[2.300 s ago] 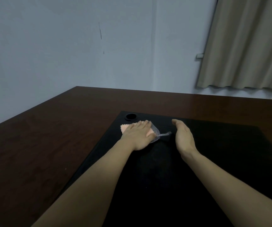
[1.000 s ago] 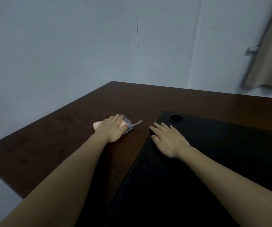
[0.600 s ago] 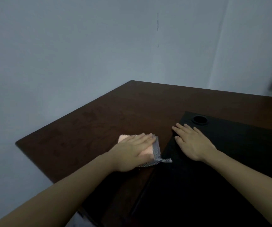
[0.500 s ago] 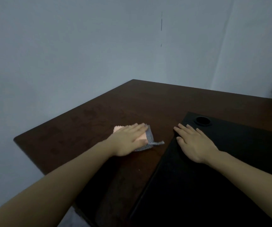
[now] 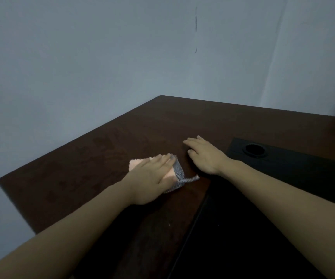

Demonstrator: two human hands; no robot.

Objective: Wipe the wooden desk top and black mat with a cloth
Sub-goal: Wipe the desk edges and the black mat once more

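Moved: I see the right hand (image 5: 204,156) has left the black mat (image 5: 283,198) since half a second ago and now lies on the wood; the left hand (image 5: 150,178) and cloth sit about where they were.
Near: both forearms reach in from the bottom edge, and the mat's left border runs between them.
Left hand: flat, fingers straight, pressing the pink cloth (image 5: 136,164) with its grey woven edge onto the wooden desk top (image 5: 82,168); nothing is curled round it.
Right hand: open, palm down, just right of the cloth, bracing.
Key relation: the unwiped wood lies forward and left of the cloth, so I judge the left hand pushes that way.
Far: the mat's round hole (image 5: 254,150), then the pale wall (image 5: 102,57).
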